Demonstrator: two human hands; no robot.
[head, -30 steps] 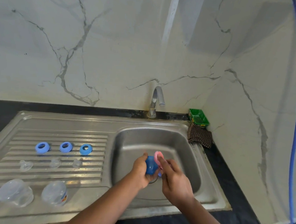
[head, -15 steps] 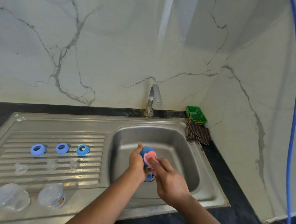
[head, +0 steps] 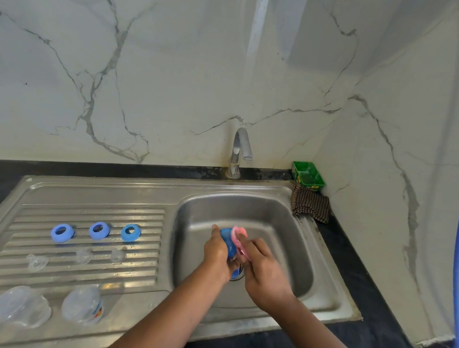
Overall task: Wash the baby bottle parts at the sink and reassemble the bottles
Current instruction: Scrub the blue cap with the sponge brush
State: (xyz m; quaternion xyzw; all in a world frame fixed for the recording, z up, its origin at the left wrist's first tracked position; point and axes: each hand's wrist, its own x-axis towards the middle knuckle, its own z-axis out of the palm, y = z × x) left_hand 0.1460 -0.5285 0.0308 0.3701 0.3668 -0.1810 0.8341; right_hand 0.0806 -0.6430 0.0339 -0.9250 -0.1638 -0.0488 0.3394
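Over the sink basin, the left hand curls round a blue bottle part, holding it above the drain. The right hand pinches a pink sponge and presses it against the blue part's right side. What kind of part it is cannot be told through the blur.

Left of the basin, on the ribbed drainboard, three blue collar rings lie in a row, apart from one another. Nearer the sink's front edge than the rings sit three clear teats, and at the front edge itself rest clear bottle bodies, lying on their sides.

Behind the basin stands the tap. At the basin's far right corner a green tray sits against the wall; its contents are unclear. A checked cloth lies just in front of it, on the sink rim.
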